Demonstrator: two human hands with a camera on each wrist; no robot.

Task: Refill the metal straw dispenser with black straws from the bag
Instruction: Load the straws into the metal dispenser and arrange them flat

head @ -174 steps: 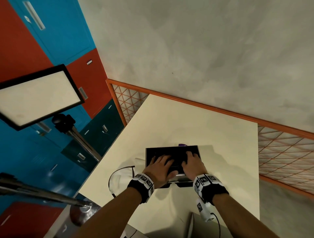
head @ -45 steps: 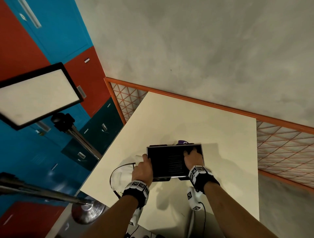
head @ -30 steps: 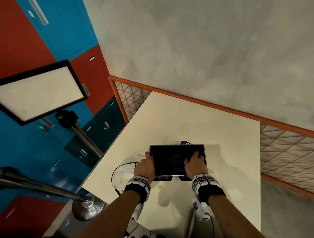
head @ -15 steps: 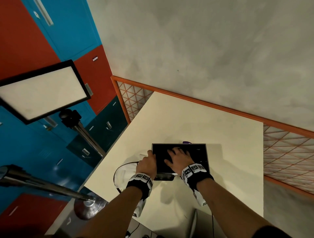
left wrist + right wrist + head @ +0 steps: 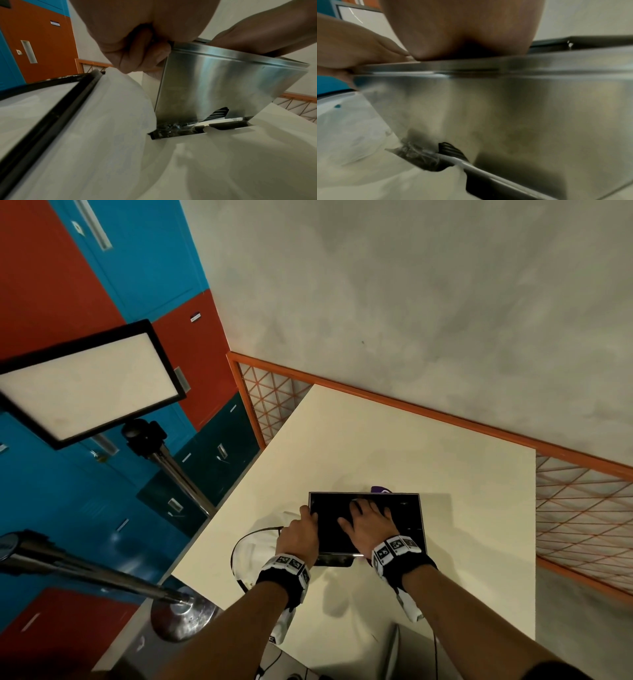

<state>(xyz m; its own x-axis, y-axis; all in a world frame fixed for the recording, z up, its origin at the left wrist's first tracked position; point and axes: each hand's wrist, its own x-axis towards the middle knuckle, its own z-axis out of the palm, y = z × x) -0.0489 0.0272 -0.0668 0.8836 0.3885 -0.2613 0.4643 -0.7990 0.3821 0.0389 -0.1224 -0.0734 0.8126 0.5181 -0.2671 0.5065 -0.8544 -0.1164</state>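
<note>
The metal straw dispenser (image 5: 422, 525) stands on the cream table (image 5: 376, 440) with its top open and its inside dark. My left hand (image 5: 301, 534) grips its left rim, fingers curled on the steel wall (image 5: 223, 86). My right hand (image 5: 368, 525) lies over the left half of the opening with its fingers spread, its palm on the near rim (image 5: 522, 65). Black straws (image 5: 218, 114) show in the slot at the dispenser's foot, also in the right wrist view (image 5: 452, 150). A white bag (image 5: 255, 546) with a black handle lies just left of the dispenser.
A crinkled clear wrapper (image 5: 171, 128) lies at the dispenser's base. Something purple (image 5: 380, 490) peeks out behind it. An orange lattice railing (image 5: 582, 508) borders the table's far and right sides. A light panel (image 5: 85, 381) and a metal pole (image 5: 85, 570) stand to the left.
My right hand has moved from the dispenser's right side to the left half of its open top. The left hand has kept its grip on the left rim.
</note>
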